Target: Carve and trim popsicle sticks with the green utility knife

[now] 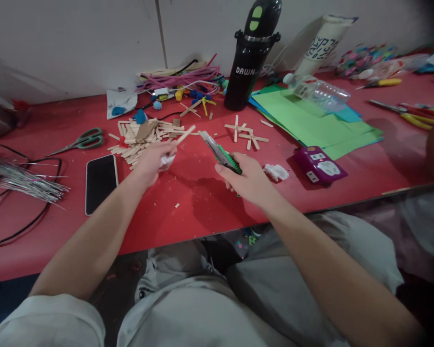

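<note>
My left hand [155, 161] is closed around a wooden craft stick [186, 136], whose free end points up and to the right. Something white, perhaps a crumpled tissue [167, 160], also shows in that hand. In my right hand [246, 176] is a green and black utility knife [222, 156], its tip angled up toward the stick but apart from it. A heap of craft sticks [144, 137] lies just beyond my left hand. Past the knife are two small crossed-stick pieces [253, 138]. A crumpled white tissue [276, 172] rests to the right of my right hand.
On the red table [159, 221] lie a phone [101, 184], green scissors [81, 141] and a bundle of wires [31, 180]. A black bottle [248, 62] stands behind, near green paper sheets [304, 115] and a plastic bottle [320, 92]. A purple box [318, 165] sits right, pliers [415, 115] beyond.
</note>
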Demonstrator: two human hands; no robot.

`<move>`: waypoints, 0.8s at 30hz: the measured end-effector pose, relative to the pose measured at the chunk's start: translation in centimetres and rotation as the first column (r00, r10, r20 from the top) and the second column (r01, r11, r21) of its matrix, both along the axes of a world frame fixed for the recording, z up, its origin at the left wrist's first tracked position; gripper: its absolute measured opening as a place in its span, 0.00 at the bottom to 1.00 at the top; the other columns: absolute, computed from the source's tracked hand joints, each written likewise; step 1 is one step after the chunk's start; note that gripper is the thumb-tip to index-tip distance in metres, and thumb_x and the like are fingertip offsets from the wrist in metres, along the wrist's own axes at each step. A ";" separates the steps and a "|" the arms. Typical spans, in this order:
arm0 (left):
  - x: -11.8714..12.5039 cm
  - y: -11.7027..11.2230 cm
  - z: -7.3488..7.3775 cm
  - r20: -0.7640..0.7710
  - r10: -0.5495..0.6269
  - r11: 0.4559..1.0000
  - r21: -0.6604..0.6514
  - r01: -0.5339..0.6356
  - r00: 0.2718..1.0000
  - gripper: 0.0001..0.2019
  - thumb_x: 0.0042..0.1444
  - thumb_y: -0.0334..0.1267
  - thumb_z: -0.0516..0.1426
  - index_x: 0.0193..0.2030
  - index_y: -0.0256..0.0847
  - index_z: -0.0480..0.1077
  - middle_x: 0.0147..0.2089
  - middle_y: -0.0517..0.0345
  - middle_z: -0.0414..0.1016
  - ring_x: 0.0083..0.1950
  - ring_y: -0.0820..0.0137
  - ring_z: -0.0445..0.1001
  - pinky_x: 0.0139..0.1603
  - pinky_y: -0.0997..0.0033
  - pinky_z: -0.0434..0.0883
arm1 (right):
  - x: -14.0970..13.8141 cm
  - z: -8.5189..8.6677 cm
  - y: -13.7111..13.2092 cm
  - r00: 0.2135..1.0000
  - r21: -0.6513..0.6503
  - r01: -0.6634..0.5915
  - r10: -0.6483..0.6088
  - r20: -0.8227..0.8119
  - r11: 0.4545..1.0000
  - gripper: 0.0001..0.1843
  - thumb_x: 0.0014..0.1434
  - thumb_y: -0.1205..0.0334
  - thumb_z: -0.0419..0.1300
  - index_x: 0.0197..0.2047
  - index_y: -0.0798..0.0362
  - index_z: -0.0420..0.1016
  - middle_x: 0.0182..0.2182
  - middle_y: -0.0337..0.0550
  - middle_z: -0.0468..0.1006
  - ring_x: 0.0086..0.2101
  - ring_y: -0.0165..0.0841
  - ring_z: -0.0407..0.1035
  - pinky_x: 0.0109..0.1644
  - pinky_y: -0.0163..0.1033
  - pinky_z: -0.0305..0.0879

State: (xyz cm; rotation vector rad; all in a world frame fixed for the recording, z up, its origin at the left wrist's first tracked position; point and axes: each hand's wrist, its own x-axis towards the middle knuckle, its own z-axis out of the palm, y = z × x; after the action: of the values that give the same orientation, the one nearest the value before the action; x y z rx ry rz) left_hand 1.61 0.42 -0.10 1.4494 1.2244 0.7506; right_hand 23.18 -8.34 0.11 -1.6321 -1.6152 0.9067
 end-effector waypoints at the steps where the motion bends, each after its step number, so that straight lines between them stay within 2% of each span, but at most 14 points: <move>1: 0.1 -0.3 0.5 0.151 0.009 0.997 -0.082 0.003 0.989 0.18 0.64 0.41 0.45 0.22 0.43 0.52 0.18 0.64 0.46 0.19 0.76 0.45 0.24 0.68 0.47 | -0.2 -0.3 0.1 0.996 -0.017 0.007 -0.009 -0.084 1.000 0.10 0.63 0.54 0.57 0.35 0.50 0.63 0.22 0.34 0.70 0.23 0.30 0.68 0.30 0.37 0.64; 3: 0.5 -1.3 1.5 0.419 0.025 0.982 -0.178 0.055 0.908 0.19 0.67 0.39 0.43 0.22 0.42 0.51 0.17 0.65 0.43 0.18 0.77 0.44 0.21 0.71 0.48 | -0.9 -0.9 0.3 0.953 -0.045 -0.014 0.000 -0.302 0.999 0.10 0.62 0.55 0.58 0.35 0.50 0.62 0.22 0.33 0.70 0.24 0.30 0.69 0.30 0.37 0.66; 5: 1.1 -2.4 2.2 0.650 0.035 0.957 -0.240 0.162 0.759 0.21 0.68 0.37 0.40 0.21 0.41 0.51 0.16 0.65 0.42 0.16 0.78 0.44 0.19 0.73 0.48 | -1.8 -1.5 0.4 0.864 -0.065 -0.032 -0.006 -0.504 0.997 0.13 0.60 0.53 0.60 0.34 0.49 0.60 0.23 0.32 0.69 0.23 0.29 0.69 0.28 0.36 0.66; 7: 1.6 -3.5 2.6 0.756 0.058 0.929 -0.280 0.242 0.652 0.23 0.69 0.38 0.39 0.20 0.40 0.51 0.16 0.64 0.45 0.16 0.78 0.46 0.18 0.74 0.50 | -2.8 -1.9 0.4 0.800 -0.087 -0.076 0.009 -0.600 0.993 0.17 0.59 0.49 0.62 0.35 0.48 0.58 0.22 0.30 0.68 0.20 0.27 0.65 0.23 0.34 0.61; 10: 2.0 -4.4 2.7 0.816 0.126 0.905 -0.327 0.271 0.564 0.24 0.69 0.40 0.40 0.19 0.41 0.51 0.15 0.64 0.47 0.14 0.77 0.49 0.17 0.74 0.53 | -3.8 -1.8 0.2 0.772 -0.030 -0.057 0.025 -0.635 0.998 0.23 0.55 0.46 0.67 0.32 0.47 0.56 0.20 0.27 0.63 0.19 0.25 0.59 0.22 0.33 0.55; 13: 2.4 -4.7 2.5 0.843 0.131 0.905 -0.316 0.284 0.522 0.25 0.69 0.39 0.39 0.18 0.40 0.53 0.14 0.63 0.48 0.14 0.76 0.51 0.17 0.74 0.53 | -4.4 -1.4 -0.1 0.811 0.044 -0.031 0.051 -0.583 0.999 0.26 0.46 0.49 0.74 0.32 0.48 0.59 0.22 0.27 0.62 0.23 0.25 0.58 0.25 0.33 0.55; 16: 2.8 -4.8 2.4 0.832 0.144 0.890 -0.346 0.298 0.535 0.25 0.69 0.40 0.40 0.18 0.40 0.53 0.14 0.64 0.47 0.14 0.77 0.52 0.17 0.75 0.55 | -4.9 -1.1 -0.3 0.852 0.084 0.016 0.031 -0.523 0.996 0.29 0.39 0.54 0.77 0.36 0.49 0.63 0.26 0.29 0.63 0.27 0.26 0.59 0.29 0.34 0.57; 20: 3.1 -4.9 2.3 0.814 0.208 0.880 -0.397 0.258 0.542 0.24 0.69 0.40 0.42 0.19 0.40 0.53 0.16 0.64 0.49 0.15 0.77 0.55 0.18 0.75 0.56 | -5.2 -1.2 0.0 0.843 0.084 0.070 -0.014 -0.538 0.994 0.26 0.45 0.51 0.74 0.34 0.49 0.61 0.25 0.29 0.62 0.26 0.26 0.59 0.29 0.34 0.57; 24: 2.9 -4.9 2.3 0.799 0.244 0.867 -0.433 0.245 0.549 0.23 0.68 0.40 0.45 0.20 0.40 0.53 0.17 0.65 0.49 0.15 0.78 0.52 0.18 0.74 0.56 | -3.9 -1.9 1.2 0.792 0.009 0.212 -0.166 -0.588 0.977 0.20 0.57 0.48 0.64 0.32 0.47 0.56 0.18 0.26 0.58 0.18 0.26 0.56 0.23 0.35 0.52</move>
State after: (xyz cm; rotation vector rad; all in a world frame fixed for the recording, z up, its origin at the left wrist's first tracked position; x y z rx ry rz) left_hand 4.47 -4.53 2.21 0.4780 0.5557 0.8869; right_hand 19.30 -7.10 -1.75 -1.2567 -1.0218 1.0923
